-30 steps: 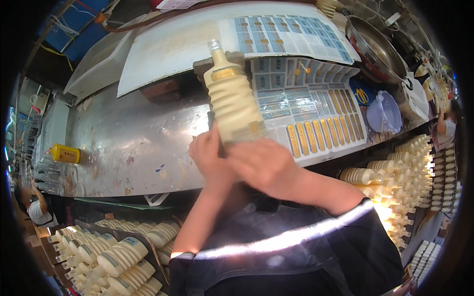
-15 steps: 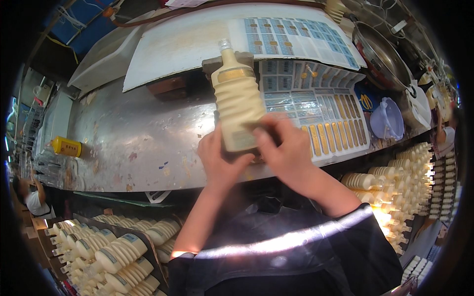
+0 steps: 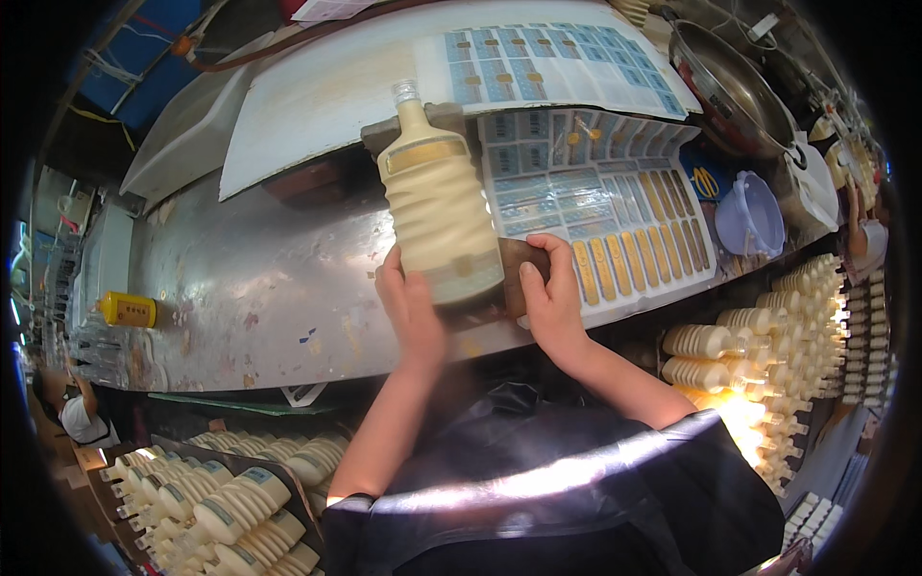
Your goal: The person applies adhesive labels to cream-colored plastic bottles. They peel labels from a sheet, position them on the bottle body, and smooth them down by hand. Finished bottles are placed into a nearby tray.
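A cream bottle (image 3: 437, 206) with wavy ridges, a clear cap and a gold band at its shoulder lies with its neck pointing away. A dark brown rest (image 3: 442, 117) shows under its neck. A bluish-grey label wraps the bottle near its base. My left hand (image 3: 411, 309) grips the bottle's lower left side, somewhat blurred. Beside the base, my right hand (image 3: 551, 296) closes its thumb and fingers on a flat dark brown piece (image 3: 516, 269). Whether that piece is a pad or part of the rest, I cannot tell.
Sheets of gold and blue labels (image 3: 629, 259) lie right of the bottle. Beyond stands a white board (image 3: 336, 106) with more labels. A lilac bucket (image 3: 751, 216), a large pan (image 3: 735, 91) and a yellow bottle (image 3: 128, 310) are around. Stacked cream bottles (image 3: 235, 499) flank me.
My right hand has left the bottle's lower label and moved to the brown piece beside the base. My left hand stays at the bottle's left side. The whole view has shifted slightly.
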Motion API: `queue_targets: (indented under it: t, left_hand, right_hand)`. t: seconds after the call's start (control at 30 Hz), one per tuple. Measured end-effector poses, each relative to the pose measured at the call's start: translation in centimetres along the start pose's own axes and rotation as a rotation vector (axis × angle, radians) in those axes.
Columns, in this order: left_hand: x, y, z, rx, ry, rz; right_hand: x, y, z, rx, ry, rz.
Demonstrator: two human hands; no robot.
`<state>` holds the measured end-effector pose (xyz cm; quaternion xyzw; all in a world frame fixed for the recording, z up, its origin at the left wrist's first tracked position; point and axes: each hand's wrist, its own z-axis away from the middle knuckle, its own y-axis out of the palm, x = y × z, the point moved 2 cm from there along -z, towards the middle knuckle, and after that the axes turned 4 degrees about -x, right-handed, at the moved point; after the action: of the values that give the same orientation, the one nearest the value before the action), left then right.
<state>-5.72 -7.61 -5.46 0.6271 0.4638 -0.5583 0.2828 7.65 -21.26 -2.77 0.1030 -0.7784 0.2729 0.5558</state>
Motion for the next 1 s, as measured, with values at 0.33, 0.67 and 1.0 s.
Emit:
queue_targets:
  t: [0.33, 0.67, 1.0]
  left_hand:
    - [-0.7, 0.0, -0.9, -0.039, -0.107, 0.129]
    - [-0.9, 0.0, -0.5, -0.062, -0.004, -0.07]
    - [-1.6, -0.8, -0.2, 0.008, -0.027, -0.078]
  right_hand:
    - [6.0, 0.2, -0.7, 0.227, -0.083, 0.002]
    - [3.3, -0.2, -1.1, 0.099, 0.01, -0.089]
    - [8.0, 2.1, -1.1, 0.245, -0.298, 0.235]
